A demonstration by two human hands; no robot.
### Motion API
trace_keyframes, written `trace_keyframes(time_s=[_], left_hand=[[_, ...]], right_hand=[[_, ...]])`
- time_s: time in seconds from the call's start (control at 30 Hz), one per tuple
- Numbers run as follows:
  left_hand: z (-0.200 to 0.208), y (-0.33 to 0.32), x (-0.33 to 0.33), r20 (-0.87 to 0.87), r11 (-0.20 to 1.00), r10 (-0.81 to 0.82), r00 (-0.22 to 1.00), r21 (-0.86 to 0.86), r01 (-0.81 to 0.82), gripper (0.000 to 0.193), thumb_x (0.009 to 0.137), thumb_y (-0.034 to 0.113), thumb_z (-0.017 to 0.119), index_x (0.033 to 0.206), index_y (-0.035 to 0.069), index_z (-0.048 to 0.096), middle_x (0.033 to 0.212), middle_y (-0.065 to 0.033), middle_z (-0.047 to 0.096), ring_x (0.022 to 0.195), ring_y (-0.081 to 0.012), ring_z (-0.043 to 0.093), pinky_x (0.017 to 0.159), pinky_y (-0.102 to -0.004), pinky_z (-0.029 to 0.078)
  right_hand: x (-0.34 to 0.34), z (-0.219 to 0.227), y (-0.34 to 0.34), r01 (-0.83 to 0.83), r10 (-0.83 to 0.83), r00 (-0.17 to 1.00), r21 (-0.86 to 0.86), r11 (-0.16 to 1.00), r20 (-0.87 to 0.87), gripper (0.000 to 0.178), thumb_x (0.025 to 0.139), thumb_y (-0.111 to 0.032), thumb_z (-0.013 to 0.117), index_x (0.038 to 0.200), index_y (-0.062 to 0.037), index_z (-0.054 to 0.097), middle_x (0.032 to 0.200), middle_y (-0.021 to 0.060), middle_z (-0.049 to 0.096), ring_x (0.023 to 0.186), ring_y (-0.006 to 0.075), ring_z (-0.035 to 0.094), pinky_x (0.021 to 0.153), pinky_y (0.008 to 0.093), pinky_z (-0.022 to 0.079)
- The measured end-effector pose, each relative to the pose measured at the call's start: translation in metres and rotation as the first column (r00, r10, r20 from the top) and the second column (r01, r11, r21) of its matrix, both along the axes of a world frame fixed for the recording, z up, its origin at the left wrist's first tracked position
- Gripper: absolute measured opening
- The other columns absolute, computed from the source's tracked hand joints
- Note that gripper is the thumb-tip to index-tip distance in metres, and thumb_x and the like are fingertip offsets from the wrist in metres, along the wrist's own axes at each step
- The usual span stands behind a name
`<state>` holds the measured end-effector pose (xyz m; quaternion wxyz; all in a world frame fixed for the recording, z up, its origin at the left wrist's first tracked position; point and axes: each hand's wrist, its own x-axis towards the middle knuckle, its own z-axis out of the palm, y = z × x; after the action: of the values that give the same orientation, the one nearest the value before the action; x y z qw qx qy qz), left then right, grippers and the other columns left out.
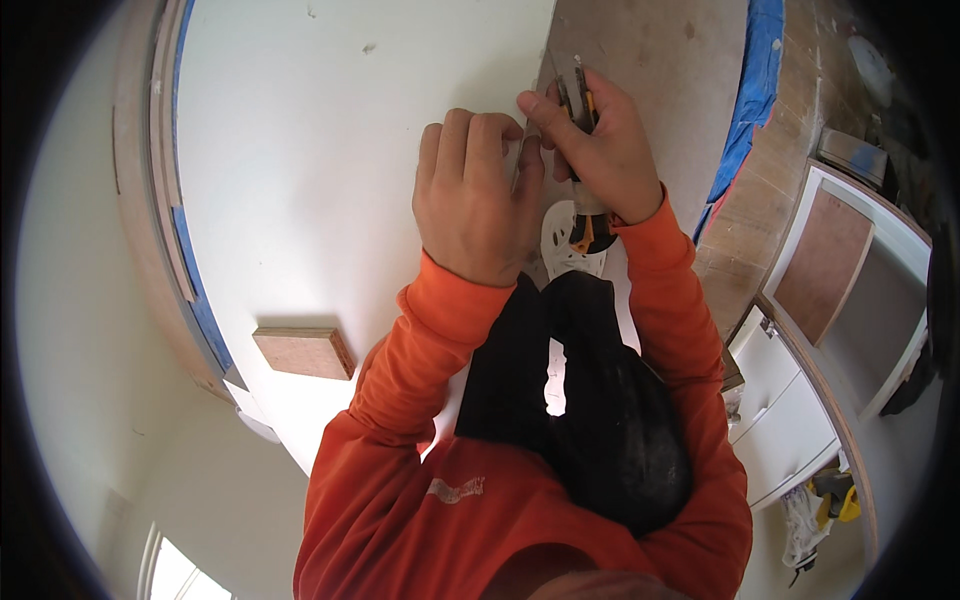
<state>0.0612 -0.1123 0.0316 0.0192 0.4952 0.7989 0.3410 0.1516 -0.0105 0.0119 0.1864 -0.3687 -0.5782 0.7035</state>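
A large white panel (330,190) spreads out on the left and in front of me. My left hand (475,185) rests at its right edge, fingers curled and thumb brought in close; whatever lies between them is hidden. Just to the right, my right hand (605,145) is closed around a slim hand tool (590,232) with black and orange-yellow parts. Its narrow dark end points away from me along the panel edge, and its orange-and-black end shows below my palm. The fingers hide its middle, so I cannot tell its exact kind.
A wooden block (303,352) lies on the panel at the left. Below my right hand is a white shoe (560,243) on the brownish surface (650,60). Blue sheeting (752,95) borders that surface. White cabinets (785,420) stand at the right.
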Motion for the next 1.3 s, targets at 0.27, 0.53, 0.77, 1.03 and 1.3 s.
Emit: trace_keyframes(time_s=[0.27,0.53,0.77,1.03,1.3], left_hand=[[-0.008,-0.003,0.001,0.145,0.996,-0.012,0.989,0.087,-0.001,0.016,0.072,0.0,0.07,0.073,0.005,0.055,0.067,-0.0037,0.051,0.062,-0.0208,0.049,0.061,-0.0335,0.042],[-0.009,-0.008,-0.002,0.069,0.998,-0.032,0.997,0.055,0.028,0.015,0.075,0.005,0.066,0.078,0.008,0.052,0.072,-0.0042,0.052,0.065,-0.0225,0.05,0.062,-0.0353,0.035],[-0.006,-0.009,-0.002,0.085,0.997,0.038,0.996,0.06,-0.044,0.014,0.075,0.013,0.067,0.085,0.01,0.058,0.075,-0.0004,0.051,0.07,-0.0183,0.05,0.068,-0.0341,0.033],[-0.003,-0.013,-0.074,-0.134,0.958,0.284,0.949,0.013,-0.285,0.041,0.078,0.021,0.067,0.116,0.008,0.058,0.121,-0.0142,0.05,0.116,-0.0318,0.043,0.1,-0.0465,0.029],[-0.01,-0.01,-0.075,-0.261,0.95,0.256,0.931,-0.111,-0.292,0.04,0.082,0.009,0.054,0.121,0.006,0.06,0.133,-0.0198,0.05,0.128,-0.0345,0.041,0.109,-0.0482,0.027]], right_hand=[[-0.002,0.006,-0.005,-0.048,0.049,0.998,-0.023,0.999,0.047,0.022,0.09,-0.022,0.065,0.085,-0.001,0.058,0.057,0.0,0.053,0.045,0.0073,0.052,0.042,0.0215,0.041],[-0.001,-0.006,0.002,-0.089,0.083,0.994,-0.071,0.994,-0.077,0.018,0.091,-0.018,0.062,0.086,-0.0013,0.057,0.059,0.001,0.053,0.043,0.0077,0.048,0.039,0.023,0.036],[0.015,-0.009,0.007,-0.12,0.079,0.983,-0.26,0.958,-0.163,0.019,0.099,-0.023,0.05,0.095,-0.0041,0.051,0.066,0.0026,0.053,0.05,0.0073,0.047,0.045,0.0233,0.037],[0.009,0.007,0.014,-0.316,0.312,0.945,0.029,0.948,0.1,0.029,0.102,-0.026,0.043,0.09,-0.0018,0.053,0.061,0.0023,0.052,0.047,0.0082,0.047,0.045,0.0231,0.037],[0.009,0.017,0.015,-0.369,0.357,0.907,0.01,0.929,0.223,0.032,0.103,-0.029,0.041,0.088,-0.0023,0.052,0.06,0.0026,0.051,0.046,0.0075,0.045,0.045,0.0222,0.036]])
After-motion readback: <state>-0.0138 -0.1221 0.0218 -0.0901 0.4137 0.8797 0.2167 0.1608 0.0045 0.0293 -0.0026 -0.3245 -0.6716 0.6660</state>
